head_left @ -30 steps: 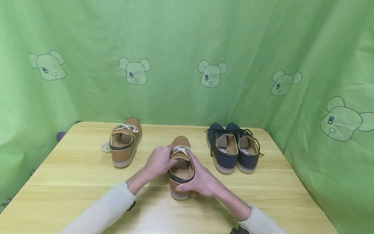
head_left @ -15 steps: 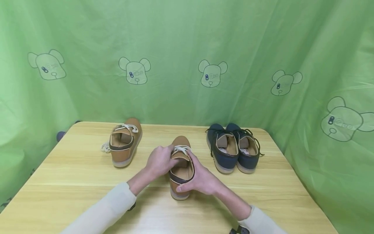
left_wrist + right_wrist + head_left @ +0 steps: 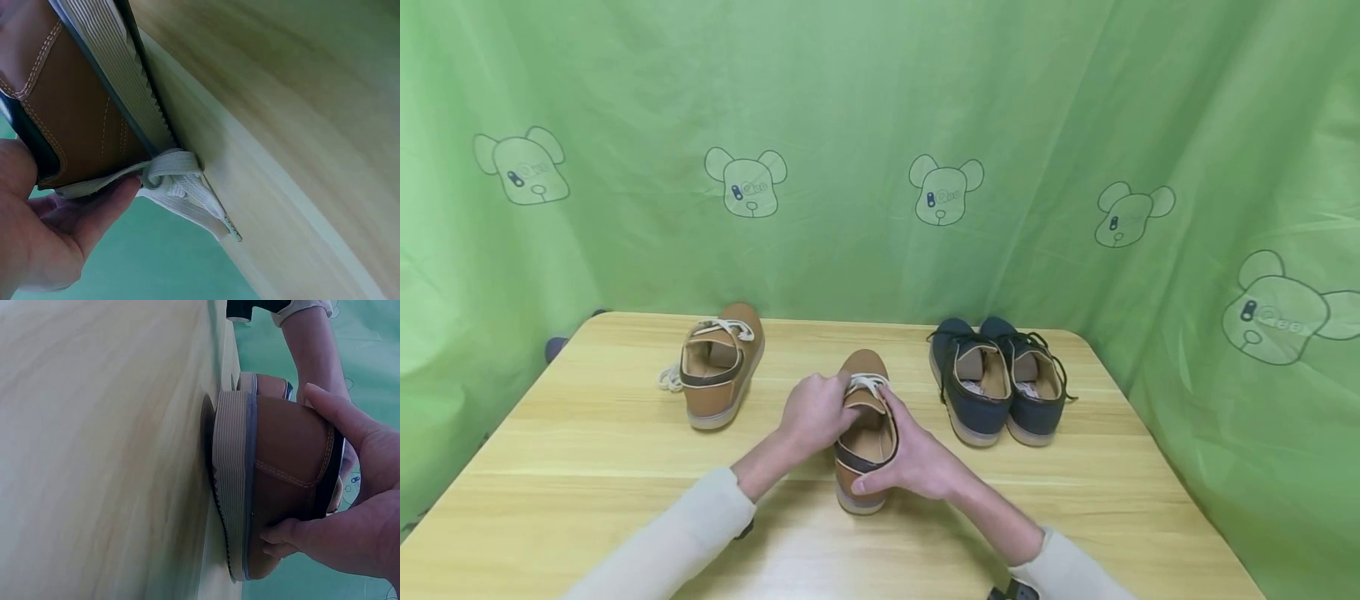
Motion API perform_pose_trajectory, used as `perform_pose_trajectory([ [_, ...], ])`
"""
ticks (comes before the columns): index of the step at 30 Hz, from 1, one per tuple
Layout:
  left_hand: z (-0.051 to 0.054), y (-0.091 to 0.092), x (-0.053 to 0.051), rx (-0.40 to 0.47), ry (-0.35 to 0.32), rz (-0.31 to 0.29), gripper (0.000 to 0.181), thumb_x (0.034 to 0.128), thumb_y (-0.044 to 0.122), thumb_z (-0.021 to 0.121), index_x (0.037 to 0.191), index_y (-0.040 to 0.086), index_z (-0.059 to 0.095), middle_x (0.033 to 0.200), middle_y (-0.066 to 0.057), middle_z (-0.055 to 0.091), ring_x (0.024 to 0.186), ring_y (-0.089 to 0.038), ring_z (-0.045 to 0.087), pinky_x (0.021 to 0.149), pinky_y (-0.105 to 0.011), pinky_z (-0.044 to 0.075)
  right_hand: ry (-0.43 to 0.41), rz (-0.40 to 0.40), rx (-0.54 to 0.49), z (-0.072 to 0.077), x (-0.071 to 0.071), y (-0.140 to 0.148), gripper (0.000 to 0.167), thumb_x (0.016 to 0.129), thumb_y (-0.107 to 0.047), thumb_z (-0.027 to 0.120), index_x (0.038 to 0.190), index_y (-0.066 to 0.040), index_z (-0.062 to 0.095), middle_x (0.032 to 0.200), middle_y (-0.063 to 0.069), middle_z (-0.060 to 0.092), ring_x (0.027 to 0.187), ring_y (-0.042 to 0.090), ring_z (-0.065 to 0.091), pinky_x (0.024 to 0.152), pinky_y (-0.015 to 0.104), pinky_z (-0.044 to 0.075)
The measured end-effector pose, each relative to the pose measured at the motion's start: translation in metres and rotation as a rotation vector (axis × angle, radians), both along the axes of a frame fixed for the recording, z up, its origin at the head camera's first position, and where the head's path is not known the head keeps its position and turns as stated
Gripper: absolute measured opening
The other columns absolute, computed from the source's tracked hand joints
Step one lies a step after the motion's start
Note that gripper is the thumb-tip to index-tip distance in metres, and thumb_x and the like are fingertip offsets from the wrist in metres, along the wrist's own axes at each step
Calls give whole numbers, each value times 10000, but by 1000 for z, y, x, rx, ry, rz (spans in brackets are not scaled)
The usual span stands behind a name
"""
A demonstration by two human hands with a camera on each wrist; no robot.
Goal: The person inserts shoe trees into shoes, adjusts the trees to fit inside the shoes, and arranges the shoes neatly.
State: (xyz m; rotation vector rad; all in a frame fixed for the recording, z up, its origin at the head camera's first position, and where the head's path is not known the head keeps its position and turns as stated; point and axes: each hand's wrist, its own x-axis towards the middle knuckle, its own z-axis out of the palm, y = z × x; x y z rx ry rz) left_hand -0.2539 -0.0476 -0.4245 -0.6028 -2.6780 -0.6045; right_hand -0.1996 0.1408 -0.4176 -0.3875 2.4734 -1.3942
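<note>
A tan lace-up shoe (image 3: pixel 861 500) with white laces and a dark collar rests on the table, toe pointing away from me. My left hand (image 3: pixel 816 412) grips its left side near the laces, thumb at the opening. In the left wrist view, a knotted bundle of white lace (image 3: pixel 175 172) hangs beside the sole, against a fingertip of that hand. My right hand (image 3: pixel 921 458) holds the shoe's right side, thumb against the heel and fingers forward by the laces. From the right wrist view, the thumb and fingers (image 3: pixel 284 534) span the brown upper (image 3: pixel 284 437).
A matching tan shoe (image 3: pixel 711 400) stands back left, with a loose white lace bundle (image 3: pixel 672 378) beside it. At the back right, two navy shoes (image 3: pixel 977 417) with dark laces stand side by side. Green curtain (image 3: pixel 850 258) hangs behind the wooden table (image 3: pixel 587 517).
My left hand and forearm have shifted slightly to the right. The right hand and the shoe have hardly moved.
</note>
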Motion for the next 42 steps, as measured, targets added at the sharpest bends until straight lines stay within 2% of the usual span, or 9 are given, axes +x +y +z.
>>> perform_pose_trajectory([
  [9, 5, -6, 1, 71, -106, 15, 419, 785, 291, 867, 1007, 65, 593, 762, -98, 680, 647, -239, 663, 526, -339, 536, 2, 17, 27, -2, -1, 1, 1380, 642, -323, 972, 1647, -249, 29, 1681, 141, 209, 1475, 348, 346, 1207, 564, 286],
  [11, 5, -7, 0, 91, -123, -6, 468, 802, 275, 857, 1113, 58, 582, 877, -107, 691, 754, -280, 692, 611, -381, 580, 0, 17, 39, -2, 0, 1, 1382, 644, -332, 971, 1647, -253, 23, 1683, 146, 200, 1475, 358, 345, 1204, 566, 290],
  [15, 5, -9, -4, 110, -162, -92, 600, 842, 215, 821, 1356, 56, 556, 1139, -145, 691, 998, -360, 696, 841, -479, 596, 0, 15, 47, 0, 0, 0, 1379, 642, -337, 971, 1646, -267, 28, 1687, 147, 187, 1470, 370, 353, 1199, 568, 299],
  [18, 5, -10, -7, 115, -209, -141, 593, 856, 218, 809, 1386, 79, 582, 1195, -141, 718, 1056, -354, 702, 913, -476, 580, 1, 13, 48, 0, 0, 0, 1373, 638, -341, 973, 1646, -277, 44, 1689, 132, 185, 1470, 362, 354, 1200, 565, 298],
  [23, 4, -12, -13, 105, -265, -170, 499, 851, 256, 813, 1305, 112, 665, 1148, -90, 756, 1017, -253, 719, 901, -387, 584, -1, 14, 61, 0, 0, 0, 1367, 638, -357, 971, 1645, -283, 49, 1695, 112, 175, 1476, 350, 345, 1203, 561, 294],
  [29, 9, -13, -16, 90, -245, -186, 383, 807, 211, 825, 1170, 132, 735, 974, -29, 768, 798, -138, 663, 749, -307, 576, -4, 18, 55, 0, 0, 1, 1374, 647, -348, 969, 1647, -259, 31, 1693, 128, 171, 1485, 349, 332, 1204, 563, 292],
  [34, 10, -12, -18, 90, -246, -169, 316, 784, 204, 829, 1084, 139, 754, 869, 9, 744, 720, -101, 621, 681, -265, 550, 0, 19, 56, -1, -1, 2, 1380, 644, -347, 970, 1647, -254, 27, 1682, 142, 206, 1470, 350, 355, 1198, 567, 301],
  [42, 7, -10, -19, 137, -271, -130, 336, 769, 239, 856, 1068, 120, 762, 879, -18, 764, 716, -99, 647, 685, -261, 571, 2, 6, 55, -2, 0, 1, 1387, 624, -332, 978, 1647, -250, 45, 1678, 148, 218, 1472, 363, 352, 1199, 573, 296],
])
